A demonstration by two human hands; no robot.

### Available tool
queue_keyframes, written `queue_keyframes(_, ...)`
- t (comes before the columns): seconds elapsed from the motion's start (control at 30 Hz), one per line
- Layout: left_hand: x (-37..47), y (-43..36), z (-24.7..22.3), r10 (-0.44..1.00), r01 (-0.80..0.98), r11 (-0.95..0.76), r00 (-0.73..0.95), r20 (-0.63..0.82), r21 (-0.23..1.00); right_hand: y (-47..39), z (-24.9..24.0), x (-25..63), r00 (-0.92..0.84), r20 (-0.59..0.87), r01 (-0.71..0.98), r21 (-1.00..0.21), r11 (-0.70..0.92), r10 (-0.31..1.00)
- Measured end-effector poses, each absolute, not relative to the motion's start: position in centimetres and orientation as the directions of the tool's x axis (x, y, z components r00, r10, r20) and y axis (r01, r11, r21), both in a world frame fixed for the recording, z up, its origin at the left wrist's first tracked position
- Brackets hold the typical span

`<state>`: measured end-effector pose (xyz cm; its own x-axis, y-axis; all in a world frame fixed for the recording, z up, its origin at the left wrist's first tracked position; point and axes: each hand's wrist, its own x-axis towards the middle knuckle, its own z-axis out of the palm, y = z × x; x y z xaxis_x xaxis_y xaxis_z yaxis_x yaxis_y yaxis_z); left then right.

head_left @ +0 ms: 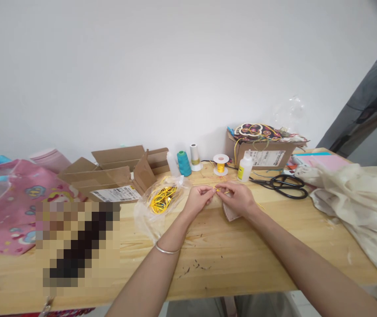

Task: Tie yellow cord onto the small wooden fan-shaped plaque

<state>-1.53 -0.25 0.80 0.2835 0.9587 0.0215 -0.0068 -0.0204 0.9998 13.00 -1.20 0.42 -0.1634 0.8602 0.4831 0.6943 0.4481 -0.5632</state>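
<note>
Both hands meet over the middle of the wooden table. My left hand (201,197) is closed in a pinch on a thin yellow cord (217,189), which spans the small gap between the fingertips. Closed on the same cord from the other side is my right hand (237,198); a loose cord end shows past its wrist. Under the right hand lies a flat brownish piece (230,214), partly hidden. A clear plastic bag (149,219) with a bundle of yellow cord (162,200) rests left of my left hand. Behind the hands stands a white spool of yellow cord (220,165).
Black scissors (287,186) and a small white bottle (245,168) lie and stand right of the hands. Behind are a teal thread cone (183,164), an open carton (109,177) and a filled carton (241,154). Cream fabric (367,198) covers the table's right end (334,246).
</note>
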Motion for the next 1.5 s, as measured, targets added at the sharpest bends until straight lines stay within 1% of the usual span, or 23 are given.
queue_keyframes(0.17,-1.51,-0.35,1.03,0.958,-0.016,-0.001,0.286,0.005,1.000,-0.92,0.62,13.01,-0.201,0.594,0.645,-0.518,0.561,0.779)
queue_keyframes(0.4,-1.49,-0.38,1.02,0.961,0.007,-0.020,0.276,0.017,1.000,-0.86,0.65,13.02,-0.184,0.641,0.660,-0.481,0.577,0.745)
queue_keyframes(0.87,-1.52,-0.35,1.14,0.988,-0.043,0.033,0.155,-0.026,0.999,-1.01,0.76,12.99,-0.215,0.648,0.656,-0.458,0.599,0.731)
queue_keyframes(1.27,-1.53,-0.34,1.28,0.990,-0.086,0.057,0.132,-0.045,0.995,-0.84,0.66,13.07,-0.231,0.654,0.655,-0.443,0.612,0.721)
queue_keyframes(1.5,-1.61,-0.28,1.10,0.993,-0.114,0.027,0.118,-0.013,0.993,-0.76,0.57,13.08,-0.233,0.651,0.663,-0.437,0.608,0.722)
